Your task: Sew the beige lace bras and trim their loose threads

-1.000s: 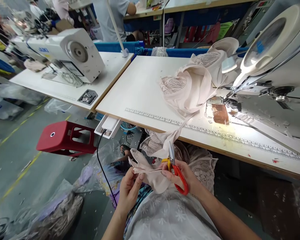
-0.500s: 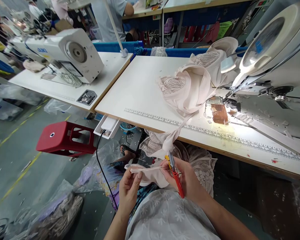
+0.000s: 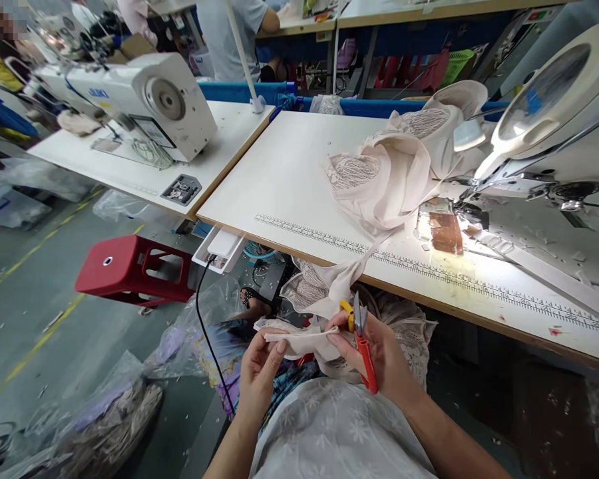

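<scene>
Over my lap, my left hand [image 3: 260,364] pinches one end of a folded edge of pale pink fabric [image 3: 302,344] between thumb and fingers. The other end of that edge is pinched by the thumb and fingertips of my right hand [image 3: 374,346]. Tucked in the same right hand are small scissors [image 3: 364,346] with red and yellow handles, their metal blades pointing up, away from me. Connected lace-trimmed fabric [image 3: 307,289] hangs at the table edge, and a strip of it runs up to a pale pink lace pile [image 3: 387,176] on the table.
A white sewing table [image 3: 289,176] with a printed ruler lies ahead. On its right stand a lit sewing machine [image 3: 544,186] and a magnifier [image 3: 542,100]. Another sewing machine [image 3: 144,106] is at left, above a red stool [image 3: 134,269]. A person [image 3: 229,40] sits beyond.
My right hand has shifted slightly right with the scissors, whose blades now show more plainly. The fabric edge between my hands is drawn straighter. The whole view has shifted a little.
</scene>
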`<state>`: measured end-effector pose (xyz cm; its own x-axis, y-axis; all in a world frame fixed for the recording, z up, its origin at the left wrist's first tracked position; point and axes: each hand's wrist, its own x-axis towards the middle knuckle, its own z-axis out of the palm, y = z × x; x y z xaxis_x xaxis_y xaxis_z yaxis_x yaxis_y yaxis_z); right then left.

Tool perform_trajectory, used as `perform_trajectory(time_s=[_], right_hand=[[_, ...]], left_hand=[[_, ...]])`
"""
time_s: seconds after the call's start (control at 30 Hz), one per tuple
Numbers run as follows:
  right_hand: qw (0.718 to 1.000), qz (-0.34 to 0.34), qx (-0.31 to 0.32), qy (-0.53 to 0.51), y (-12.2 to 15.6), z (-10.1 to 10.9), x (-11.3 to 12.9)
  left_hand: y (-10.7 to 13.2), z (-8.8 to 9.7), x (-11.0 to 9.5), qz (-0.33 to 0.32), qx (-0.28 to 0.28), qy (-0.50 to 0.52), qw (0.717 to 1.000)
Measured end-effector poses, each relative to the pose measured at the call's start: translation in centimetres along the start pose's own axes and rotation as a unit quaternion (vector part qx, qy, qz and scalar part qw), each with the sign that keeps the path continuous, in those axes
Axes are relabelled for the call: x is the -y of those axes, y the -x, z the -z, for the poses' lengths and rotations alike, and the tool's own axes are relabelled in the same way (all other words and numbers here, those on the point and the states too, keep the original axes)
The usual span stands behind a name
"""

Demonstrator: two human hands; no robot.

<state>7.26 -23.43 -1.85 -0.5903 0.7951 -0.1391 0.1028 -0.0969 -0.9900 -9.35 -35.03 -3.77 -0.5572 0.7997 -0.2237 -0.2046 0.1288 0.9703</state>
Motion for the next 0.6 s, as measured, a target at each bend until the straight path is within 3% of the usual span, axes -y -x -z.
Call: perform_trajectory(time_s=[0.17, 0.27, 0.33, 0.47, 0.53, 0.6], right_hand=[[0.999, 0.034, -0.005, 0.006, 0.0, -0.3, -0.3], [0.996, 0.072, -0.004, 0.051, -0.2, -0.4, 0.4], [0.993, 0.097, 0.011, 0.072, -0.5, -0.4, 1.1], [0.981, 0.150, 0.046, 0.116, -1.1, -0.6, 2.0], [0.973, 0.178, 0.061, 0.132, -1.5, -1.0, 2.1], [0.968, 0.202, 0.067, 0.134, -1.8, -1.3, 2.2]], left_hand=[[-0.5, 0.8, 0.1, 0.016, 0.017, -0.008, 1.000], [-1.1, 2.0, -1.6, 0.020, 0.071, -0.070, 0.995], [-1.3, 2.7, -3.6, -0.022, 0.104, -0.183, 0.977], [-1.3, 2.3, -7.5, -0.135, 0.144, -0.374, 0.906], [-1.6, 1.2, -8.7, -0.139, 0.200, -0.378, 0.893], [-2.3, 0.0, -9.4, -0.098, 0.265, -0.363, 0.888]])
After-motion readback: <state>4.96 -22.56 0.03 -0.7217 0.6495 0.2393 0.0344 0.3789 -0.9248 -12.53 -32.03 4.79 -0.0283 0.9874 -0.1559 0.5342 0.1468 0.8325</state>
